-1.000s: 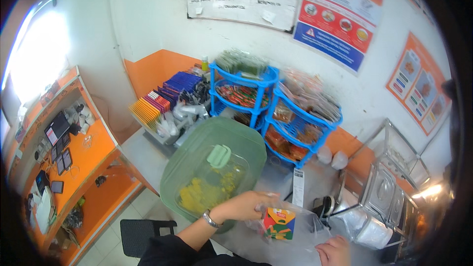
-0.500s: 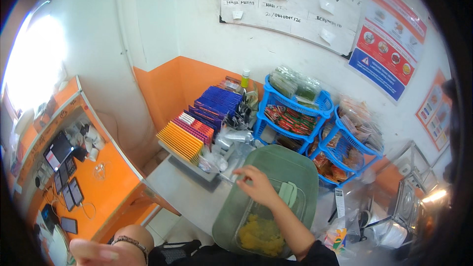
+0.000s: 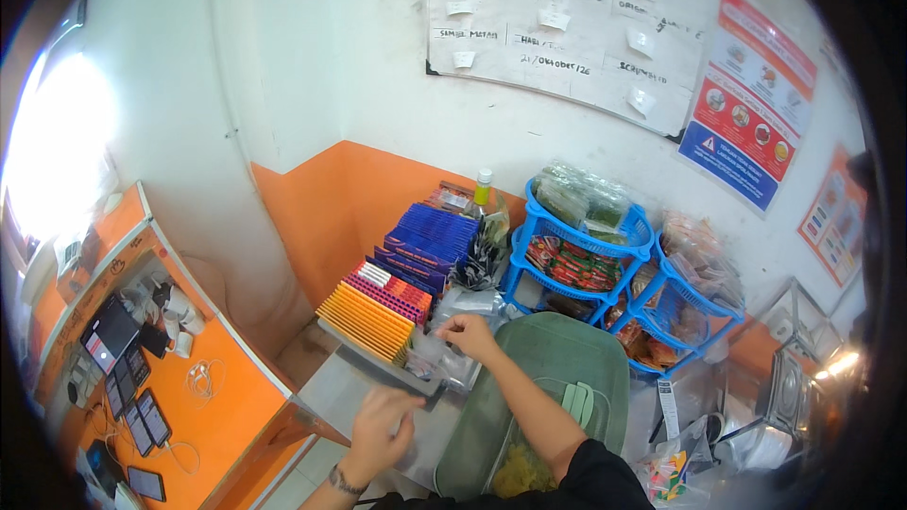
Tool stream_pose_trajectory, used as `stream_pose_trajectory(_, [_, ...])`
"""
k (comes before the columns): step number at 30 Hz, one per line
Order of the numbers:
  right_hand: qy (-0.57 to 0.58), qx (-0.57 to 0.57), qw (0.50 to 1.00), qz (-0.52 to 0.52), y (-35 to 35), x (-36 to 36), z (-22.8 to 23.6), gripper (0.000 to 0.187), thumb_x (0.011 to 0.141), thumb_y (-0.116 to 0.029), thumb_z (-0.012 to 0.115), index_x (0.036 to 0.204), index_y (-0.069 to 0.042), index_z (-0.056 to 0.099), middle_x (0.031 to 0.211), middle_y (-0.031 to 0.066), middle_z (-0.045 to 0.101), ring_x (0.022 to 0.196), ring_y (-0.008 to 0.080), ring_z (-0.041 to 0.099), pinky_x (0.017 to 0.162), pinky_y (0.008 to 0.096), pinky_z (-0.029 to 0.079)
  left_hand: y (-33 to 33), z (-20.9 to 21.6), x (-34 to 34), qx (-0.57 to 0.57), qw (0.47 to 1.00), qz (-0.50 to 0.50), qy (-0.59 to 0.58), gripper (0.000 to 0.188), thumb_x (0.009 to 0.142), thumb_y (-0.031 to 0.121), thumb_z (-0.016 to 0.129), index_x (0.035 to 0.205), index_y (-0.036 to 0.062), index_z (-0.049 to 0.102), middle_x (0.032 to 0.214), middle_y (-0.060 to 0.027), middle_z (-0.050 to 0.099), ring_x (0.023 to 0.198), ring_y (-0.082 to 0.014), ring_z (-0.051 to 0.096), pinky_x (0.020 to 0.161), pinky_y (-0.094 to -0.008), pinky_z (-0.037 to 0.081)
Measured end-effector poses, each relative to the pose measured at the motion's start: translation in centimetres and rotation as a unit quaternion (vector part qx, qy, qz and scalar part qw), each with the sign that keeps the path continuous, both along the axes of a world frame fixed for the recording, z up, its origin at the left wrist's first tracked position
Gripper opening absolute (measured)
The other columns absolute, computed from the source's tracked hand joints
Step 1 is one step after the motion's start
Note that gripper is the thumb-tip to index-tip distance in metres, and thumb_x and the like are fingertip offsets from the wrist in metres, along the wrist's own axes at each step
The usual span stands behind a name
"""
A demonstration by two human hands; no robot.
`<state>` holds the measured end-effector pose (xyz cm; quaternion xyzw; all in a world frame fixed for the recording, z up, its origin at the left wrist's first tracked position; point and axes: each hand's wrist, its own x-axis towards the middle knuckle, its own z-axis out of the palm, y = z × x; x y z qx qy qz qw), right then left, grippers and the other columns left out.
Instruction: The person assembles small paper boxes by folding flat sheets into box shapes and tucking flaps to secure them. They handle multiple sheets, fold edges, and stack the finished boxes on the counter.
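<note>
The right hand (image 3: 470, 332) pinched a clear plastic bag (image 3: 427, 353) at the tray's (image 3: 378, 359) near corner, fingers closed on its top edge; the left hand (image 3: 381, 420) hovered at its seven o'clock, fingers curled loosely, holding nothing visible; orange packets (image 3: 367, 319) stood in rows at ten o'clock of the bag; a green lidded tub (image 3: 553, 368) sat at three o'clock on the steel surface (image 3: 345, 395). Judged from this, pulling one bag cleanly called for lifting straight up while the free hand steadied the stack.
</note>
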<state>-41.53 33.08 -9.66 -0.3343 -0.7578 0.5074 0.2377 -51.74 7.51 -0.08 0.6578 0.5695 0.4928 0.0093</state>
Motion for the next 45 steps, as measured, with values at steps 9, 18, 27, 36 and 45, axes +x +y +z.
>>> stream_pose_trajectory(9, [0.085,-0.032,0.995,0.036,0.3,0.8,-0.1,0.013,0.088,-0.013,0.065,0.09,0.0,0.068,0.08,-0.0004,0.065,0.073,0.0049,0.056,0.066,0.0224,0.046,12.0,-8.7,2.1,-0.142,0.956,0.118,0.227,0.036,0.073,0.022,0.067,0.101,-0.0005,0.061,0.093,-0.0141,0.061,0.093,-0.0307,0.058,0.085,-0.0395,0.042])
stream_pose_trajectory(18, [0.345,-0.196,0.887,-0.237,2.6,2.4,-1.4,0.017,0.095,-0.021,0.057,0.087,-0.006,0.059,0.073,-0.0031,0.058,0.067,0.0101,0.056,0.067,0.0233,0.045,11.8,-9.9,0.1,-0.228,0.915,0.065,0.326,0.04,0.07,0.029,0.073,0.099,0.0026,0.063,0.1,-0.0143,0.064,0.104,-0.0283,0.058,0.094,-0.0394,0.039])
stream_pose_trajectory(27, [0.514,-0.349,0.74,-0.258,3.6,3.8,0.5,0.023,0.1,-0.032,0.044,0.107,-0.011,0.05,0.099,0.0077,0.061,0.08,0.0242,0.062,0.074,0.0403,0.052,11.2,-3.9,-2.2,-0.381,0.923,-0.04,0.019,0.051,0.078,0.032,0.071,0.113,0.0002,0.052,0.111,-0.019,0.057,0.101,-0.0334,0.058,0.083,-0.0397,0.047])
stream_pose_trajectory(36, [0.5,-0.467,0.721,-0.108,2.0,3.1,0.7,0.018,0.099,-0.029,0.045,0.103,-0.012,0.05,0.093,0.0068,0.062,0.076,0.0215,0.059,0.072,0.0407,0.053,15.9,-5.1,2.3,-0.031,0.996,0.027,-0.084,0.046,0.073,0.004,0.068,0.113,0.0,0.048,0.106,-0.0188,0.053,0.106,-0.0341,0.052,0.088,-0.0384,0.044])
stream_pose_trajectory(45, [0.634,-0.412,0.654,0.02,4.0,10.4,6.5,0.026,0.1,-0.026,0.04,0.08,-0.012,0.049,0.06,-0.002,0.038,0.051,0.0106,0.038,0.049,0.0244,0.036,14.9,-7.2,-2.8,-0.061,0.984,0.056,0.158,0.012,0.075,0.006,0.063,0.086,0.0018,0.064,0.099,-0.0186,0.06,0.091,-0.0384,0.059,0.08,-0.043,0.048])
